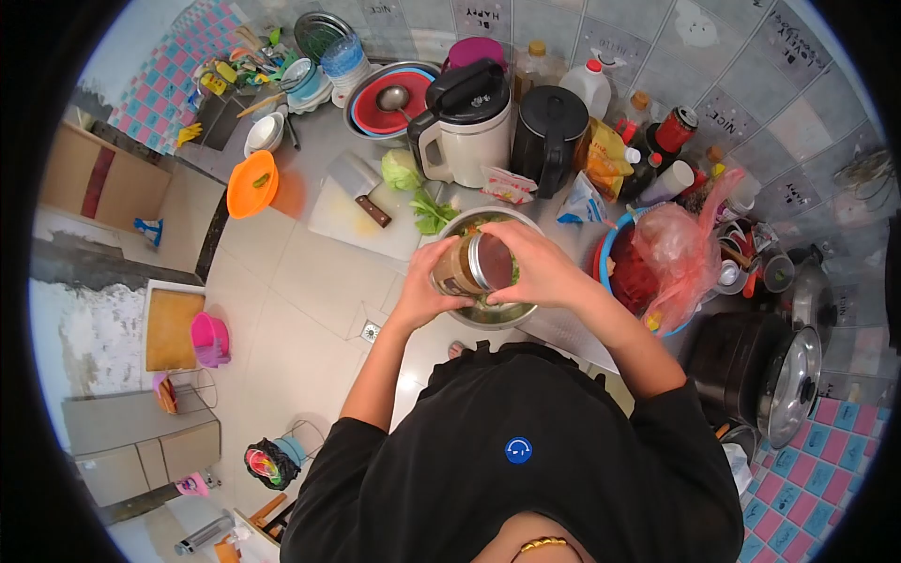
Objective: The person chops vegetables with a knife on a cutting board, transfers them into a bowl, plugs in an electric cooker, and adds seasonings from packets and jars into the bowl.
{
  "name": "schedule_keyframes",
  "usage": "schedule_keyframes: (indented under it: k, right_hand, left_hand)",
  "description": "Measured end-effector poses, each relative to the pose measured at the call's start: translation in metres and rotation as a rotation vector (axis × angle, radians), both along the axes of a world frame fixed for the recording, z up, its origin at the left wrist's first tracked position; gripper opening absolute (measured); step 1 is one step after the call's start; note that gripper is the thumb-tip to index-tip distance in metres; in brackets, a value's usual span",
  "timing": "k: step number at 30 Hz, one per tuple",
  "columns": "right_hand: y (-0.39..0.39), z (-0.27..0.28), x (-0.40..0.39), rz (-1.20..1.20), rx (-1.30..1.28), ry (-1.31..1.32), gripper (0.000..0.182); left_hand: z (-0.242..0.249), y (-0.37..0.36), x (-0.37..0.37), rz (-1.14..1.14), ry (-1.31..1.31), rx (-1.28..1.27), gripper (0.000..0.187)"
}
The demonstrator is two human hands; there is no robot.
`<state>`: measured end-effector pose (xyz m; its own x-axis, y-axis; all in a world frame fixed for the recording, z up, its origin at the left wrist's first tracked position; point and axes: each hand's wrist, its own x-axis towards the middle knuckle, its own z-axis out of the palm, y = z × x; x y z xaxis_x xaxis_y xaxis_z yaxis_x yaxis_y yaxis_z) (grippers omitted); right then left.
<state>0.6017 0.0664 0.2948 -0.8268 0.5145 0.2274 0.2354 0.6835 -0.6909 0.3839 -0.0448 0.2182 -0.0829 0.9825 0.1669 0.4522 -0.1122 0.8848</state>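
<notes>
Both hands hold a jar (457, 268) of brown contents, tilted on its side above a metal bowl (502, 317). My left hand (419, 291) is wrapped round the jar's body. My right hand (542, 267) grips its silver-rimmed, reddish-brown lid (494, 262), fingers curled over the edge. Green pieces show in the bowl, mostly hidden by the hands and jar. Left of the bowl, a cleaver (353, 175) with a wooden handle rests on a white cutting board (336, 218). A round green vegetable (401, 169) and leafy stalks (433, 214) lie beside it.
A cream appliance (469, 141) and a black kettle (547, 136) stand behind the bowl. To the right is a blue-rimmed basin (615, 246) with a red plastic bag (662, 253). An orange basin (246, 192) sits at the counter's left edge. Bottles and cans line the wall.
</notes>
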Motion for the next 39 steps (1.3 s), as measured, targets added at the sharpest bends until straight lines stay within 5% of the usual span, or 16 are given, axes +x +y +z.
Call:
schedule_keyframes:
  k: [5, 39]
  right_hand:
    - [0.007, 0.005, -0.003, 0.058, -0.116, -0.051, 0.090]
    - [-0.013, 0.000, -0.014, 0.254, 0.299, -0.022, 0.079]
  left_hand:
    - [0.010, 0.007, 0.001, -0.011, 0.094, 0.040, 0.098]
    - [0.037, 0.001, -0.030, -0.288, 0.123, -0.178, 0.103]
